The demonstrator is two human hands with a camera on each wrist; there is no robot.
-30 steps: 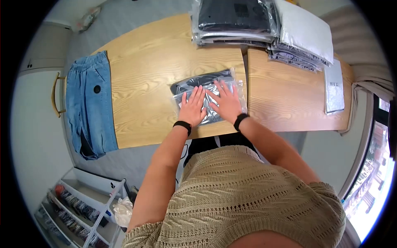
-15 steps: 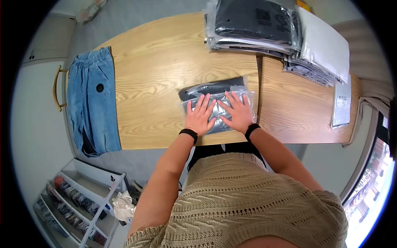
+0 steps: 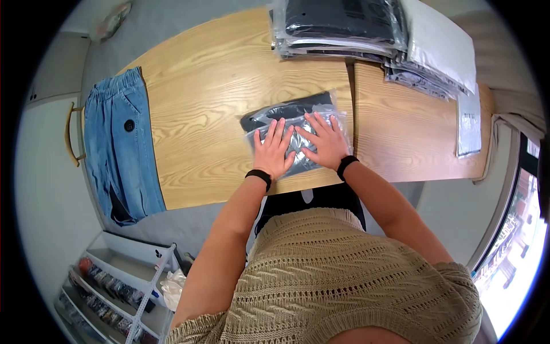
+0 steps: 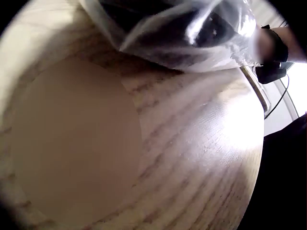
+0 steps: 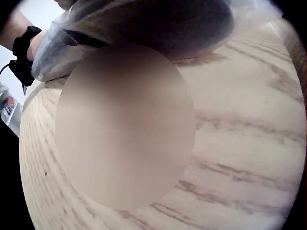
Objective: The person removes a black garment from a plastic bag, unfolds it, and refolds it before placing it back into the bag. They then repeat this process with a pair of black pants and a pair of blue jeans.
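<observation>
A dark folded garment in a clear plastic bag (image 3: 292, 110) lies near the front edge of the wooden table. The left hand (image 3: 273, 150) rests on the bag's left part, its fingers straight and spread. On the right part the right hand (image 3: 327, 143) lies flat in the same way, the two hands side by side without gripping. In the left wrist view the bag (image 4: 172, 38) shows its clear edge on the wood. The right wrist view has the bag (image 5: 158, 24) along its top. A blurred disc covers part of each wrist view.
Blue jeans (image 3: 123, 149) lie over the table's left end. Bagged garments (image 3: 338, 26) are piled at the back right, beside a white package stack (image 3: 438, 43). A flat white package (image 3: 468, 123) lies at the right. A shelf rack (image 3: 126, 286) stands on the floor at lower left.
The head view has shifted between frames. Both hands stay spread on the bag, with only slight movement of the fingers over it.
</observation>
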